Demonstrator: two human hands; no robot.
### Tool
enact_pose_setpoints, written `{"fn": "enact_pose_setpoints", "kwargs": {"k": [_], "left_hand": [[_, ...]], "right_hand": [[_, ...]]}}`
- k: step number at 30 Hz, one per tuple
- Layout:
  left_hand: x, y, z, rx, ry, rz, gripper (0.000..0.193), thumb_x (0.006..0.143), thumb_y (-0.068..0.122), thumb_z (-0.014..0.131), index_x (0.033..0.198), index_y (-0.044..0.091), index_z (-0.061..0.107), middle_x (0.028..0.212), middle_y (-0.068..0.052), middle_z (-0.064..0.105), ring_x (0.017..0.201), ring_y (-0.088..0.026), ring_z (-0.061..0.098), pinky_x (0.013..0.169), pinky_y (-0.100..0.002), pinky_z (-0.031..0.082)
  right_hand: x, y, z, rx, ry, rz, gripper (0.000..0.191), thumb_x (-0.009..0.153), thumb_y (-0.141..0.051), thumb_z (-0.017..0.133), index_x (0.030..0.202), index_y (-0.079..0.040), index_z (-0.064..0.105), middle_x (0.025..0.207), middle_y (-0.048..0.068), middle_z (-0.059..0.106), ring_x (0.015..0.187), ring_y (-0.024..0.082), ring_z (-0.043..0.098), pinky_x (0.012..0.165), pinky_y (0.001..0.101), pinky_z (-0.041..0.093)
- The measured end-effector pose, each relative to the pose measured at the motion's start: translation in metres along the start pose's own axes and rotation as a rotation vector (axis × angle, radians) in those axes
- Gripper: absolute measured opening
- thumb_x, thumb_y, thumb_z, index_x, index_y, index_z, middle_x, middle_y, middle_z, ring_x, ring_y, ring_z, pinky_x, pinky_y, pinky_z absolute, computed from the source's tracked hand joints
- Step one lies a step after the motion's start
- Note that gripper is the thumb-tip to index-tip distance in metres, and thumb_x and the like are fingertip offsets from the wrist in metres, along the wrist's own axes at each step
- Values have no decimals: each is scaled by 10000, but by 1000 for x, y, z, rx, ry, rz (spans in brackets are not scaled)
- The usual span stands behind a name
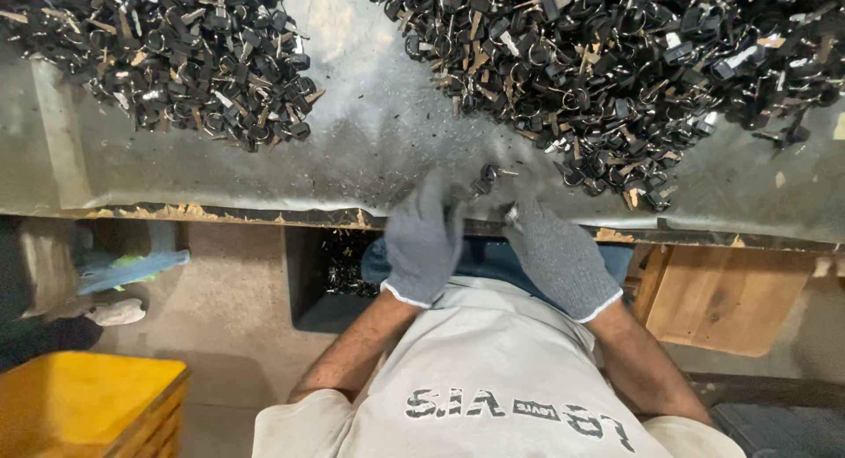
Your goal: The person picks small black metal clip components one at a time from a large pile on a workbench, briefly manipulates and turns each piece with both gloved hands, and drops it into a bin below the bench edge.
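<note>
Dim even light, hands (pixel 488 247) motion-blurred (left most), edges bowed by wide lens

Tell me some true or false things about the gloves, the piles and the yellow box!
1. Both hands wear grey knit gloves. True: the left hand and the right hand are both gloved.
2. There is only one pile of black parts on the table. False: one pile lies to the left and a bigger pile to the right.
3. The left hand holds a small black part at the table's edge. True.
4. The crate on the floor is red. False: the crate is yellow.
5. The hands are buried in the right pile. False: they are at the metal table edge, apart from it.
</note>
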State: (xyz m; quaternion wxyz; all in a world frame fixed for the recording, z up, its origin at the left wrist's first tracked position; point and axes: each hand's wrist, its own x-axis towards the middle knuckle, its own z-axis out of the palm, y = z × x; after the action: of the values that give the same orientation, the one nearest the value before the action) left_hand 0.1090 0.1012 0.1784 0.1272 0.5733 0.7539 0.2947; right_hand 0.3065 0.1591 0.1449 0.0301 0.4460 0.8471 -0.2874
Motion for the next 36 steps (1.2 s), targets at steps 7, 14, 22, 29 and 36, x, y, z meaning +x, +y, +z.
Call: {"fn": "enact_pose_setpoints", "kwargs": {"k": [7,14,22,29,36], "left_hand": [[43,25,40,114,-176,26,454,918,382,667,1257,86,610,1069,-171,670,902,-349,674,744,-495,531],[35,-1,46,80,-276,346,379,892,177,712,1270,191,682,1076,-121,686,970,-309,707,796,-424,573],[21,-12,43,-76,-105,58,318,848,259,799,1104,149,644,932,-58,752,822,-257,726,718,-398,558],[20,-27,54,-1,-144,223,173,864,159,712,1010,102,638,899,-108,647,841,-321,665,742,-457,516],[24,-40,64,82,-194,406,178,886,109,628,1052,51,608,926,-130,627,864,-327,655,791,-454,521]], "right_hand": [[1,6,4,-188,166,-167,714,850,-202,738,1406,89,398,991,291,672,868,441,700,814,574,562],[-6,4,-10,60,263,-161,622,887,-212,707,1408,37,476,1132,302,652,944,446,691,798,523,563],[15,3,-4,103,74,-9,660,968,-254,671,1535,-51,401,1236,262,638,995,408,696,823,509,580],[41,-6,-23,-38,420,-369,752,914,-231,637,1582,-51,343,1419,260,566,1188,481,678,994,526,564],[41,-24,1,-515,139,23,217,1094,-237,610,1151,-28,627,755,114,668,560,271,702,458,378,563]]}}
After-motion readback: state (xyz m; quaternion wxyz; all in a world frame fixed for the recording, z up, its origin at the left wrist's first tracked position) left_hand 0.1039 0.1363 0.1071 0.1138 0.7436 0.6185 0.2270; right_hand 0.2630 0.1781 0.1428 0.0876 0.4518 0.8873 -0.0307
